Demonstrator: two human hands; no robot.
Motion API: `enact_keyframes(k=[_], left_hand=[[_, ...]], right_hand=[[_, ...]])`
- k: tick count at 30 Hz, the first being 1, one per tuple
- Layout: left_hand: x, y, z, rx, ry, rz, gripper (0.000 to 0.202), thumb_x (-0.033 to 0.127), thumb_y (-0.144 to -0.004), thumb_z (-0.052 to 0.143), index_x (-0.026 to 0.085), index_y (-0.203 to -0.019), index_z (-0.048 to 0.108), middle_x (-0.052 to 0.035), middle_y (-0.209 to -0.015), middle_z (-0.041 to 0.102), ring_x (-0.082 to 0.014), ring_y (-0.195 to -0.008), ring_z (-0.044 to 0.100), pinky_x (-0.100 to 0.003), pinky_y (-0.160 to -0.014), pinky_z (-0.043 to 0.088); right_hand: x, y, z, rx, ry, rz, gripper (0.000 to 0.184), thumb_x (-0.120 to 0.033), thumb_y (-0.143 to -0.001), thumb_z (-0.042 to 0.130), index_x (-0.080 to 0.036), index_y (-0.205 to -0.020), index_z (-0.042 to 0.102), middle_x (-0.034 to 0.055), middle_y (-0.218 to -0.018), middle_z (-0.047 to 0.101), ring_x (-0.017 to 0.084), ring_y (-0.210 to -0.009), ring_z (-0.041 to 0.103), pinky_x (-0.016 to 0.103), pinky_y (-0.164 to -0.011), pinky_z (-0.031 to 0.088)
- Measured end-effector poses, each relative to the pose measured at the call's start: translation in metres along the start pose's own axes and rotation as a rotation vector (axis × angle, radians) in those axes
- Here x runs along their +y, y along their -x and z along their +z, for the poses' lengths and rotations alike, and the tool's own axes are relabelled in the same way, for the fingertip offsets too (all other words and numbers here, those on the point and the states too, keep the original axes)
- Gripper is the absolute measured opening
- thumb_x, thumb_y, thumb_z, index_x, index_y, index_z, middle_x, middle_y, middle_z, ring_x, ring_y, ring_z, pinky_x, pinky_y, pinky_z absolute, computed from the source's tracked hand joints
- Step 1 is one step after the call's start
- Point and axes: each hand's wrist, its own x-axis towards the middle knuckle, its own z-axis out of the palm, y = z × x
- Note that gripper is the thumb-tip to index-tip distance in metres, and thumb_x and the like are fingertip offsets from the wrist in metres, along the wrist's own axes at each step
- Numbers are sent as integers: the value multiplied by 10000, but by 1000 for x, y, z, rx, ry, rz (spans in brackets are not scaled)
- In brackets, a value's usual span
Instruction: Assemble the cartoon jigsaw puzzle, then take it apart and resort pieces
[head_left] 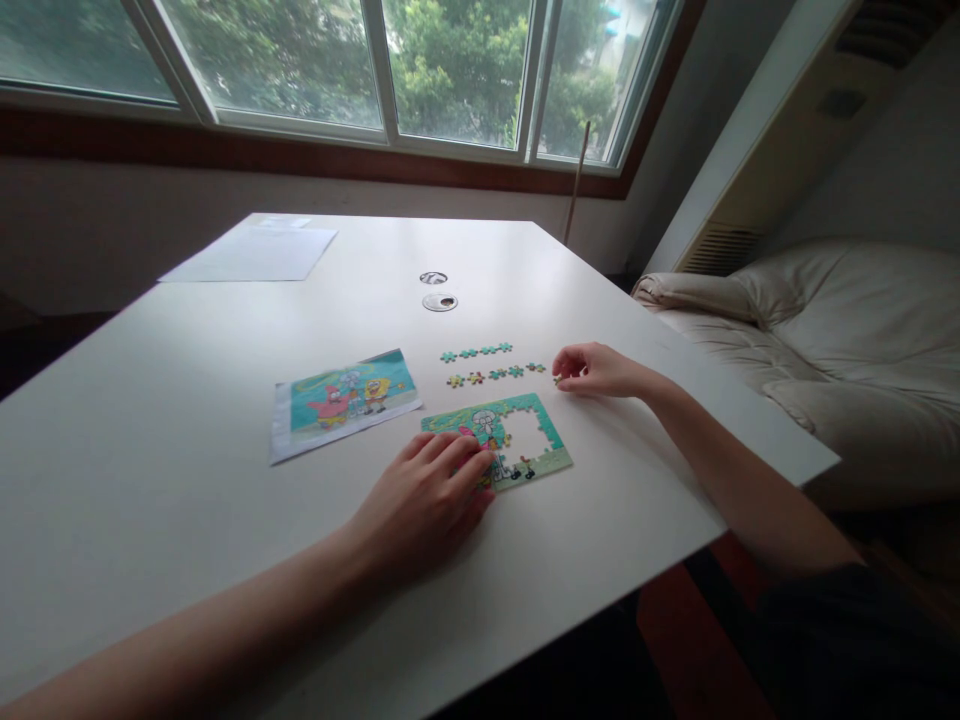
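Note:
A partly assembled jigsaw puzzle (555, 430) with a cartoon picture lies on the white table, a blank gap in its right half. My left hand (442, 485) rests over the puzzle's left part, fingers laid out flat and hiding some of the picture. Beyond the puzzle, several loose pieces lie in two rows, a teal row (477, 351) and a more mixed-colour row (495, 375). At the right end of the nearer row, my right hand (592, 370) has its fingers closed on a small puzzle piece (557, 380), mostly hidden by the fingertips.
A printed reference picture (349, 400) on a white sheet lies left of the puzzle. Farther back are white papers (251, 253) and two round cable covers (439, 302) in the white table (225, 360). A cream sofa (810, 350) stands right, windows behind.

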Motion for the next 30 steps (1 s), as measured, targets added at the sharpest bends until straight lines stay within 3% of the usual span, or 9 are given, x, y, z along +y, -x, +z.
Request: enact_keyframes(k=[4,9,30], left_hand=[[-2,0,1,-4,-17,-56,312,308,-888,410,208,-1168,504,-98,-1138,548,-255,-1044,479,-440,-882,377],[-3,-1,0,-5,-4,-59,307,309,-883,416,223,-1160,519,-87,-1122,550,-251,-1032,484,-435,-878,375],[-3,-2,-1,-10,15,-39,292,289,-881,413,206,-1136,527,-93,-1091,555,-247,-1003,487,-429,-862,375]], right_hand=[[-22,4,15,-87,-197,-144,275,-313,-729,610,-131,-931,648,-1,-649,571,81,-562,477,209,-521,374],[-45,7,40,-149,-344,-153,250,-336,-715,640,-127,-853,640,25,-689,636,106,-615,554,222,-567,425],[-59,12,52,-23,10,-200,141,-264,-719,652,-144,-788,679,1,-670,629,79,-602,532,179,-548,365]])
